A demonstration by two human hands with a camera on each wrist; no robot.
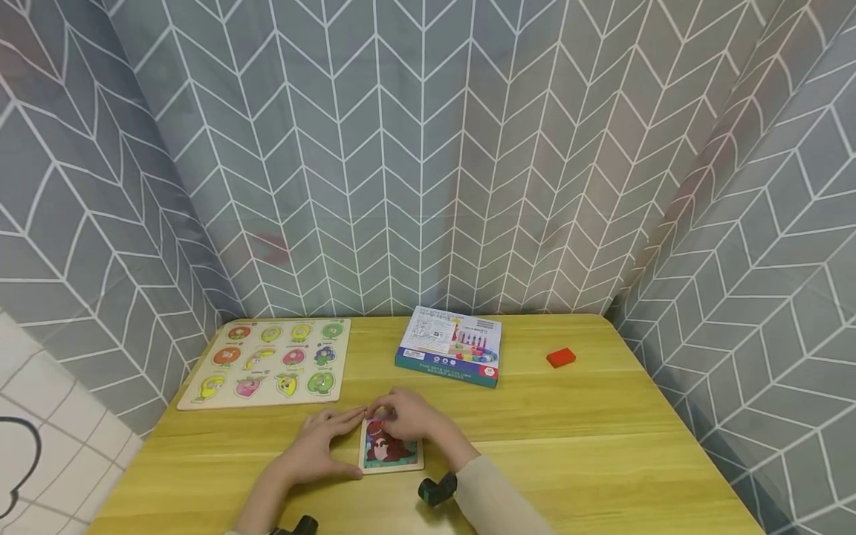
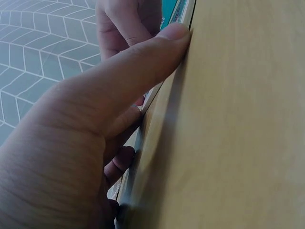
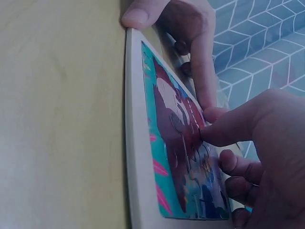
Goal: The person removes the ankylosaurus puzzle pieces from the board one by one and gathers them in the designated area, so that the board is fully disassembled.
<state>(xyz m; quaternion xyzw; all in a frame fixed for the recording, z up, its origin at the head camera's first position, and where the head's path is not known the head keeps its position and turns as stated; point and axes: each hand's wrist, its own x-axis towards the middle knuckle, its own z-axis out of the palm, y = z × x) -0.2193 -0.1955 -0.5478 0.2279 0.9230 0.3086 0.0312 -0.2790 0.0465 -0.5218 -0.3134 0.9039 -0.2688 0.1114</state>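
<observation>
A small jigsaw puzzle in a pale tray, with a reddish-brown dinosaur picture, lies on the table in front of the person. Along its left side the left hand spreads thumb and index finger, straight, against the near and far corners. In the left wrist view its thumb lies along the tray's edge. Bent over the picture's upper left part, the right hand pinches a puzzle piece there between thumb and index finger; the fingers hide most of that piece. The right thumb meets the picture, with the other fingers curled beside its far edge.
A wooden fruit puzzle board lies at the back left. At the back middle stands a flat boxed toy set, with a small red block to its right. Patterned curtains enclose the wooden table.
</observation>
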